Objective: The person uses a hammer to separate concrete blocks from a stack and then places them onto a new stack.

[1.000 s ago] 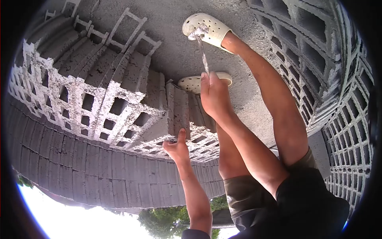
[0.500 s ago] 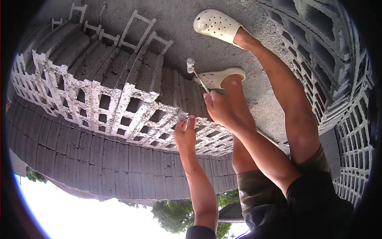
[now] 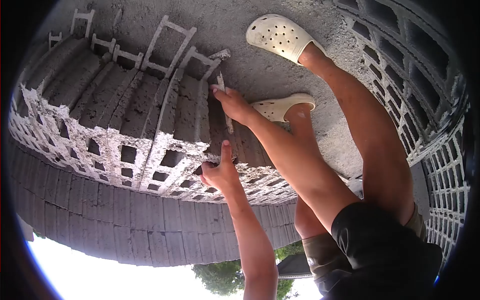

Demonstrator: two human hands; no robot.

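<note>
My right hand [image 3: 232, 104] is closed around a thin, pale-crusted stick tool [image 3: 229, 122], over the side faces of the stacked hollow blocks [image 3: 192, 107]. The stick's upper end is beside the block edges; whether the pale lump [image 3: 220, 54] there belongs to it is unclear. Just below, my left hand [image 3: 220, 175] is at the rough, holed faces of the row [image 3: 167, 158]. Its thumb points up, apart from the bent fingers, which are near a block hole. Nothing shows held in it.
My feet, in pale perforated clogs [image 3: 280, 36], stand on rough grey ground [image 3: 220, 25]. More hollow blocks [image 3: 400, 75] rise at the right. A long stacked block wall [image 3: 150, 215] curves along the lower left, with trees [image 3: 220, 275] and bright sky beyond.
My right hand has moved up and left with the stick tool, whose tilt has changed. My left hand has shifted slightly left, its thumb now spread from the fingers. The view has shifted slightly.
</note>
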